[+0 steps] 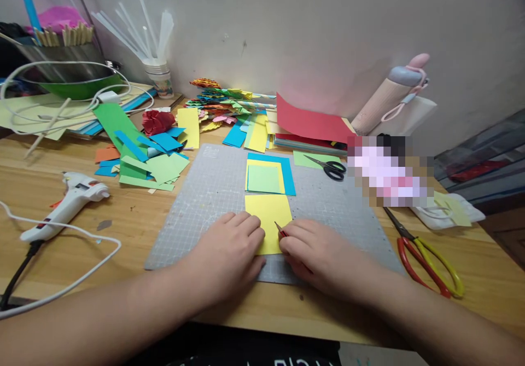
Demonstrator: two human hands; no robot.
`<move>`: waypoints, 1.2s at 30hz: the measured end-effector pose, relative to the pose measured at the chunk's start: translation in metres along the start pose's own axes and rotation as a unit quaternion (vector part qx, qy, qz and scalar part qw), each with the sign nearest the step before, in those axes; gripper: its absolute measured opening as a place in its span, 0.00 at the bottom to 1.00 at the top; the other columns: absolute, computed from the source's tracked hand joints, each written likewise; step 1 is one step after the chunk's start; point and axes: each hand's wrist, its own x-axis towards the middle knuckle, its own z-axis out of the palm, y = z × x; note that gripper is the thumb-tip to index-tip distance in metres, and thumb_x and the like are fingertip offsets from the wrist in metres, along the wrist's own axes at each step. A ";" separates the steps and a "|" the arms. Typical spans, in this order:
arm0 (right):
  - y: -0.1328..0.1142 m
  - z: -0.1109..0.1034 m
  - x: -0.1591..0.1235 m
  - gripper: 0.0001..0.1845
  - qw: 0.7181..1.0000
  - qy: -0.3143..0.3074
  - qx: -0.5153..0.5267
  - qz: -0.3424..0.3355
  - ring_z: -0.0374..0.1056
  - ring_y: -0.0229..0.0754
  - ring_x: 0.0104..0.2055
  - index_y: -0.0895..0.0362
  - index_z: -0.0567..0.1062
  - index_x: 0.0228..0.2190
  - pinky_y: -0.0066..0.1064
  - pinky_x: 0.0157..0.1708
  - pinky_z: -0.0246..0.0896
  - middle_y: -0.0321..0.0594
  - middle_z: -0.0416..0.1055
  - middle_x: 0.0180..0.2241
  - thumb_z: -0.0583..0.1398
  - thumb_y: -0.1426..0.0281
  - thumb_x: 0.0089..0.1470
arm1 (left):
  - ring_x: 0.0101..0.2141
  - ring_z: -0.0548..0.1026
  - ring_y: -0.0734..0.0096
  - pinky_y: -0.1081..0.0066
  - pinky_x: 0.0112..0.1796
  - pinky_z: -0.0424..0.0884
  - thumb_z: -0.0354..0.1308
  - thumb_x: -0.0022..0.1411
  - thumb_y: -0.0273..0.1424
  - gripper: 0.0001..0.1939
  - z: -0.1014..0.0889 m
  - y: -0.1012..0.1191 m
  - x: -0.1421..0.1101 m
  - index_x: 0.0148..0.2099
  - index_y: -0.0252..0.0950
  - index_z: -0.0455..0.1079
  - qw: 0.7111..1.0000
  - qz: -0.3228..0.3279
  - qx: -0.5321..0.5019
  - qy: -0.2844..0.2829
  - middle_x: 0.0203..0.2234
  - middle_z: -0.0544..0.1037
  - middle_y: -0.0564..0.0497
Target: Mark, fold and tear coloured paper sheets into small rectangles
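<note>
A yellow sheet of paper (pixel 267 213) lies on the grey cutting mat (pixel 184 218) in front of me. My left hand (pixel 235 243) presses on its left side, fingers curled and close together. In my right hand (pixel 314 248) is a pencil (pixel 279 227), its sharpened tip over the right part of the sheet and most of its body hidden by the fingers. Just beyond lie stacked papers: a light green piece (pixel 264 179) on top, with yellow and a larger blue sheet (pixel 289 174) beneath.
Black-handled scissors (pixel 330 167) lie on a green strip at the mat's upper right. Red-and-yellow-handled scissors (pixel 426 259) rest at right. On the left are a glue gun (pixel 65 207) with its cord and scattered paper scraps (pixel 164 166). A cup of glue sticks (pixel 159 76) stands behind.
</note>
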 end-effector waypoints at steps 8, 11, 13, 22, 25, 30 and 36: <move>0.012 0.000 -0.009 0.11 0.999 0.030 -0.035 -0.013 0.63 0.46 0.41 0.57 0.69 0.37 0.37 0.39 0.61 0.46 0.69 0.39 0.51 0.79 0.55 | 0.35 0.70 0.61 0.61 0.37 0.65 0.54 0.59 0.35 0.07 0.005 0.003 0.005 0.36 0.36 0.68 0.998 0.027 0.040 0.046 0.31 0.73 0.50; 0.015 0.003 -0.013 0.09 0.999 0.045 0.020 0.018 0.65 0.45 0.39 0.55 0.67 0.34 0.37 0.36 0.62 0.44 0.69 0.36 0.51 0.79 0.55 | 0.30 0.70 0.64 0.63 0.33 0.63 0.54 0.59 0.31 0.06 0.013 0.004 0.010 0.32 0.36 0.68 0.991 0.055 0.086 0.083 0.27 0.73 0.51; 0.013 0.002 -0.014 0.08 0.988 0.061 0.122 0.076 0.66 0.45 0.40 0.54 0.64 0.34 0.38 0.37 0.64 0.44 0.68 0.39 0.53 0.78 0.54 | 0.27 0.69 0.66 0.65 0.31 0.62 0.54 0.58 0.27 0.05 0.017 0.005 0.012 0.30 0.35 0.68 0.985 0.074 0.124 0.098 0.24 0.72 0.51; 0.012 -0.012 -0.007 0.18 0.648 0.223 0.638 0.351 0.64 0.45 0.51 0.47 0.57 0.41 0.49 0.47 0.67 0.40 0.59 0.54 0.60 0.72 0.52 | 0.28 0.70 0.64 0.63 0.32 0.63 0.53 0.60 0.35 0.11 0.015 0.009 0.009 0.29 0.35 0.68 0.987 0.055 0.108 0.102 0.25 0.73 0.49; 0.014 -0.011 -0.007 0.19 0.599 0.239 0.671 0.364 0.64 0.45 0.50 0.48 0.58 0.40 0.50 0.46 0.68 0.40 0.58 0.55 0.61 0.71 0.52 | 0.29 0.71 0.63 0.62 0.34 0.65 0.54 0.59 0.38 0.12 0.015 0.010 0.009 0.29 0.34 0.68 0.988 0.045 0.101 0.105 0.25 0.73 0.48; 0.007 -0.008 -0.008 0.21 0.611 0.242 0.654 0.374 0.64 0.44 0.49 0.48 0.59 0.41 0.37 0.36 0.72 0.40 0.57 0.57 0.63 0.71 0.49 | 0.29 0.71 0.62 0.62 0.33 0.65 0.55 0.59 0.37 0.12 0.016 0.011 0.010 0.29 0.34 0.68 0.986 0.044 0.107 0.116 0.25 0.73 0.49; -0.004 0.000 -0.002 0.23 0.665 0.244 0.614 0.348 0.68 0.41 0.45 0.48 0.56 0.38 0.30 0.31 0.70 0.41 0.56 0.58 0.62 0.74 0.45 | 0.28 0.70 0.63 0.63 0.32 0.64 0.52 0.60 0.32 0.09 0.019 0.010 0.009 0.29 0.35 0.67 0.983 0.049 0.113 0.134 0.25 0.72 0.49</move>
